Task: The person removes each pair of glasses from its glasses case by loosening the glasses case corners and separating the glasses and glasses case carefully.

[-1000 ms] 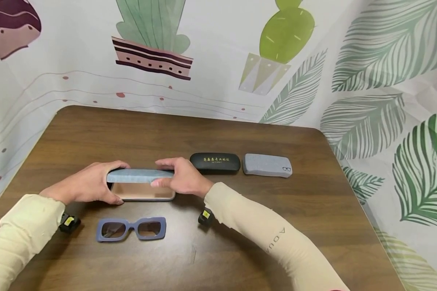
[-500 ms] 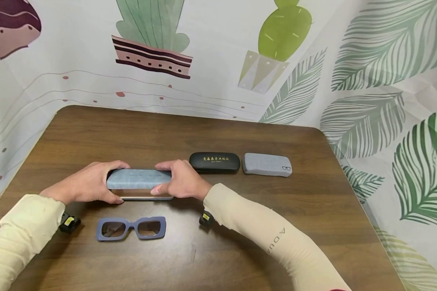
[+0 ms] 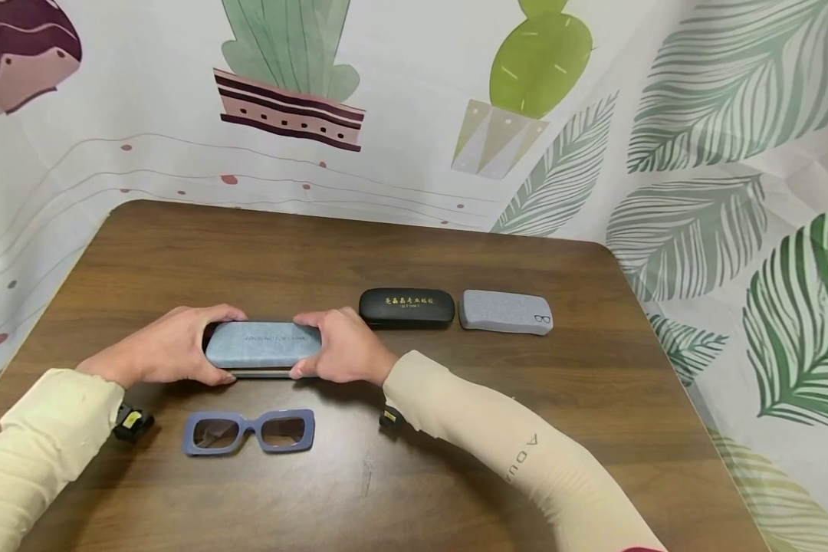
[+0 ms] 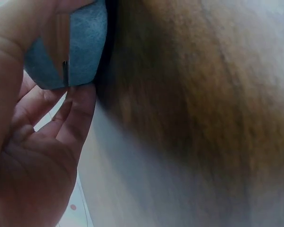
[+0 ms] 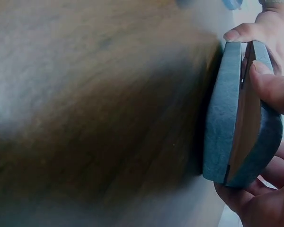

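A blue-grey glasses case (image 3: 262,345) lies on the table with its lid nearly down; a narrow gap runs along its front. In the right wrist view the case (image 5: 220,123) still gapes between lid and base. My left hand (image 3: 172,346) grips the left end, thumb at the front and fingers behind. At the other end my right hand (image 3: 350,349) holds the lid, its thumb on the front edge. The left wrist view has fingers (image 4: 78,116) of the left hand against the case's end. Blue-framed sunglasses (image 3: 250,432) lie in front of the case.
Behind and right of my right hand lie a black glasses case (image 3: 407,307) with gold lettering and a grey one (image 3: 507,312) with a small glasses print. The wooden table (image 3: 455,475) ends at a patterned cloth backdrop (image 3: 400,84).
The lid of the blue-grey case has swung down toward the front, narrowing its opening to a slit. My right hand has moved slightly with it; the left hand and sunglasses have stayed put.
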A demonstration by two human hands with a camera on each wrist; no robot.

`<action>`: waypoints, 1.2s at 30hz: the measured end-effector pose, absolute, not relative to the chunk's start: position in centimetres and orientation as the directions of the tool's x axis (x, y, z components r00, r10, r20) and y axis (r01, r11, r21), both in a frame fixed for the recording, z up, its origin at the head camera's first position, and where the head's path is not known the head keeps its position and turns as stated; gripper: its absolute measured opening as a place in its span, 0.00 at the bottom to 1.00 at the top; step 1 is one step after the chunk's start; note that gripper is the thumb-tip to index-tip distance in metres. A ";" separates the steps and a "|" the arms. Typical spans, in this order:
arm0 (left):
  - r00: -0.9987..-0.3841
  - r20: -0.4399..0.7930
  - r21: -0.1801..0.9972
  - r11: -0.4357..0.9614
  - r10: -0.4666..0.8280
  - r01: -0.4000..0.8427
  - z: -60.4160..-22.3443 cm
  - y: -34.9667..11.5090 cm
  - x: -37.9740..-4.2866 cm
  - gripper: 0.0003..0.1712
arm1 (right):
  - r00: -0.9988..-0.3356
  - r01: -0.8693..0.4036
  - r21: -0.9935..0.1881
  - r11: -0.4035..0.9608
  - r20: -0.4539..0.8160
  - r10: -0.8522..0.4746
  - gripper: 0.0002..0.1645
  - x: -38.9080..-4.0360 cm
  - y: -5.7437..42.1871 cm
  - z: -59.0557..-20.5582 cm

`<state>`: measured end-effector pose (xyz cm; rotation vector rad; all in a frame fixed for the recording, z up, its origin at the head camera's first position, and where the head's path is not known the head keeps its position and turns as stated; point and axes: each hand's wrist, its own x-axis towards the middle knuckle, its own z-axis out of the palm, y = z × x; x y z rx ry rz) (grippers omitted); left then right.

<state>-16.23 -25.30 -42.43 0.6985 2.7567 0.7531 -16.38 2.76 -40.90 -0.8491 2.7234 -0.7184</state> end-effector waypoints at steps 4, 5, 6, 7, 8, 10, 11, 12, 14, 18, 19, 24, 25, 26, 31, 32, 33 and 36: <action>-0.865 -0.070 0.517 0.759 0.497 0.395 -42.5 -25.3 -16.3 0.47 | -0.807 -0.517 -0.433 0.738 -0.039 -0.589 0.48 -16.1 2.6 -41.0; -0.864 -0.070 0.512 0.761 0.499 0.398 -42.5 -25.2 -16.4 0.47 | -0.804 -0.531 -0.411 0.741 -0.033 -0.594 0.48 -16.0 2.6 -41.0; -0.864 -0.070 0.506 0.764 0.499 0.400 -42.5 -25.2 -16.4 0.48 | -0.801 -0.543 -0.388 0.745 -0.029 -0.598 0.49 -15.9 2.5 -41.1; -0.864 -0.069 0.502 0.766 0.499 0.402 -42.4 -25.1 -16.4 0.48 | -0.798 -0.553 -0.369 0.747 -0.025 -0.603 0.49 -15.8 2.5 -41.1; -0.864 -0.069 0.498 0.767 0.499 0.404 -42.4 -25.1 -16.4 0.48 | -0.795 -0.562 -0.350 0.749 -0.022 -0.606 0.49 -15.8 2.4 -41.1; -0.863 -0.068 0.496 0.768 0.500 0.406 -42.3 -24.9 -16.4 0.48 | -0.791 -0.573 -0.323 0.753 -0.023 -0.612 0.49 -15.7 2.3 -41.2; -0.862 -0.071 0.498 0.767 0.501 0.405 -42.2 -24.9 -16.3 0.48 | -0.790 -0.576 -0.310 0.756 -0.027 -0.613 0.50 -15.6 2.3 -41.2; -0.862 -0.073 0.504 0.764 0.502 0.403 -42.2 -24.8 -16.3 0.47 | -0.788 -0.580 -0.296 0.759 -0.031 -0.615 0.50 -15.6 2.2 -41.2; -0.857 -0.080 0.515 0.757 0.508 0.401 -42.2 -24.7 -16.2 0.47 | -0.783 -0.590 -0.270 0.761 -0.036 -0.621 0.50 -15.6 2.1 -41.2; -0.846 -0.101 0.515 0.755 0.524 0.406 -42.1 -24.5 -16.0 0.45 | -0.759 -0.631 -0.207 0.748 -0.037 -0.650 0.48 -15.4 1.9 -41.3; -0.842 -0.101 0.509 0.755 0.530 0.414 -42.0 -24.5 -15.9 0.45 | -0.753 -0.640 -0.193 0.744 -0.037 -0.657 0.47 -15.4 1.8 -41.3; -0.831 -0.065 0.473 0.750 0.552 0.461 -41.8 -24.4 -16.0 0.44 | -0.731 -0.671 -0.143 0.727 -0.034 -0.681 0.47 -15.3 1.7 -41.2; -0.831 -0.055 0.466 0.751 0.553 0.469 -41.7 -24.4 -16.0 0.44 | -0.727 -0.677 -0.137 0.723 -0.029 -0.686 0.47 -15.3 1.7 -41.2; -0.832 -0.048 0.457 0.753 0.552 0.474 -41.7 -24.4 -16.0 0.45 | -0.723 -0.682 -0.133 0.719 -0.025 -0.690 0.46 -15.4 1.7 -41.1; -0.837 -0.045 0.419 0.770 0.546 0.480 -41.4 -24.5 -16.3 0.45 | -0.704 -0.702 -0.135 0.699 -0.013 -0.710 0.42 -15.8 1.7 -40.8; -0.837 -0.044 0.418 0.771 0.545 0.480 -41.4 -24.5 -16.4 0.45 | -0.702 -0.703 -0.137 0.698 -0.017 -0.712 0.41 -16.0 1.8 -40.8; -0.838 -0.042 0.417 0.771 0.545 0.481 -41.4 -24.5 -16.5 0.45 | -0.699 -0.706 -0.143 0.694 -0.021 -0.715 0.41 -16.1 1.8 -40.6; -0.841 -0.026 0.413 0.772 0.541 0.484 -41.1 -24.6 -16.8 0.44 | -0.695 -0.705 -0.159 0.691 -0.034 -0.718 0.43 -16.6 2.0 -40.1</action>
